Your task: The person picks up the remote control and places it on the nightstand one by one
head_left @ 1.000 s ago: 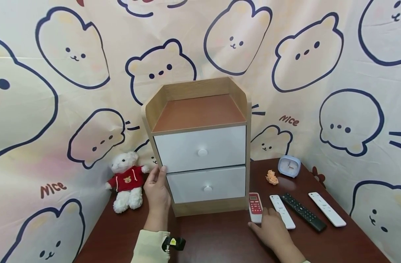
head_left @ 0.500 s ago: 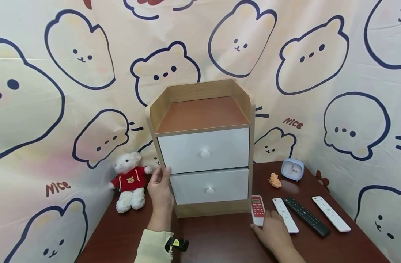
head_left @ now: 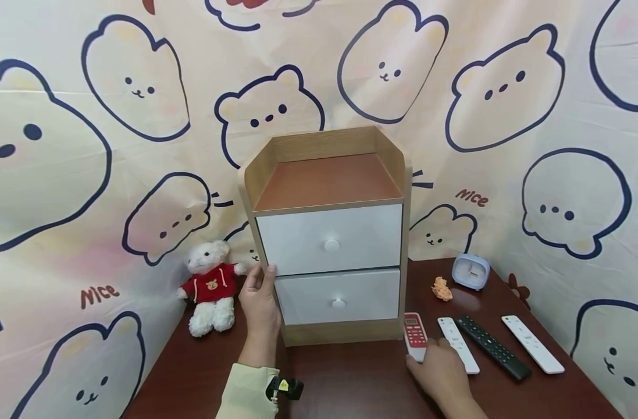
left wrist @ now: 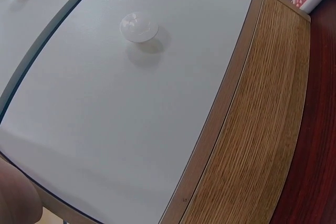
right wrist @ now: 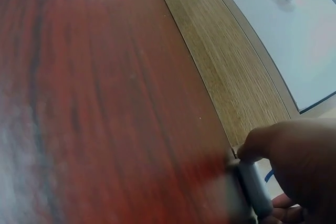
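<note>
A wooden two-drawer cabinet with white drawer fronts stands upright on the dark red-brown table. At its left side, my left hand rests with the thumb on the front edge and the other fingers along the side panel, partly hidden. The left wrist view catches only a fingertip beside the cabinet's edge. Right of the cabinet's base, my right hand pinches a white remote control with a red keypad panel by its near end. Seen from the right wrist, thumb and fingers hold the edges of this remote.
Farther right lie a white remote, a black remote and another white remote. Behind them are a crumpled orange piece and a blue clock. A white teddy bear in a red hoodie sits at left.
The right thumb and fingers have drawn in on the remote, which has turned slightly. The left hand keeps its place on the cabinet. The whole head view has shifted a little.
</note>
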### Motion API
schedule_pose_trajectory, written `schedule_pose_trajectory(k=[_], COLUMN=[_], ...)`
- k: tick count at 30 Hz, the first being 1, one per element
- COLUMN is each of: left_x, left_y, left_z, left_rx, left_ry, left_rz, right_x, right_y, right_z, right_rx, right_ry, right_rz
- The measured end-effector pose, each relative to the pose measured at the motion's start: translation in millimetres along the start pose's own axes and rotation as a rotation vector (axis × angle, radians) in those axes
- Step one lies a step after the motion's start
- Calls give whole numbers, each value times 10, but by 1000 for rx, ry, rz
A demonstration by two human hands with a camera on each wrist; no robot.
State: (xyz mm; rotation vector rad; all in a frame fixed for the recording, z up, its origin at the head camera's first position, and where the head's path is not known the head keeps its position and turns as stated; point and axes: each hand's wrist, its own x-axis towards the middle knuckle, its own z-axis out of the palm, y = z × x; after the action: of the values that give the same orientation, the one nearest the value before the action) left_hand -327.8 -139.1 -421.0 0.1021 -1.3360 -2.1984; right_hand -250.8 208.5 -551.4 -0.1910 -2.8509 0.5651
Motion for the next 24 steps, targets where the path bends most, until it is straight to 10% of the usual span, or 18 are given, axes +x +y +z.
schedule_pose_trajectory(k=[24], left_x=[-5], left_y=[-2], left_z=[-28], left_rx=[54], left_ry=[4], left_rz=[0], right_x=[-42], right_y=[10], right_z=[-625], right_rx=[323], right_ry=[49], right_rz=[264])
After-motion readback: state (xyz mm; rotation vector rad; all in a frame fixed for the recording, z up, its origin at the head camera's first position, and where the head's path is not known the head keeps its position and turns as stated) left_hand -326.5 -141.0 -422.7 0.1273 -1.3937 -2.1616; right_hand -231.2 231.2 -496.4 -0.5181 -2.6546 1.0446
